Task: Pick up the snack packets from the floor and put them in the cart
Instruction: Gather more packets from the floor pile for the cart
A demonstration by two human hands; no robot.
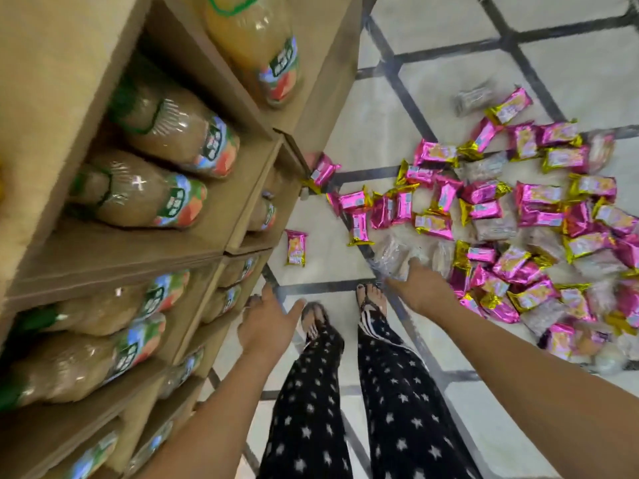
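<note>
Right hand [423,290], fingertips [412,263] uncurled, seemingly touches a clear snack packet [392,252]; left hand [266,323] hangs relaxed.

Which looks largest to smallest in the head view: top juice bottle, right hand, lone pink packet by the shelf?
Largest to smallest:
juice bottle
right hand
lone pink packet
The bottle's nearness to the camera may inflate it.

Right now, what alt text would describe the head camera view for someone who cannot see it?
A standing person's right grip reaches down toward clear snack packets at the edge of a pink-and-gold packet pile on a tiled floor; the left grip hangs open beside cardboard shelves of juice bottles.
</note>
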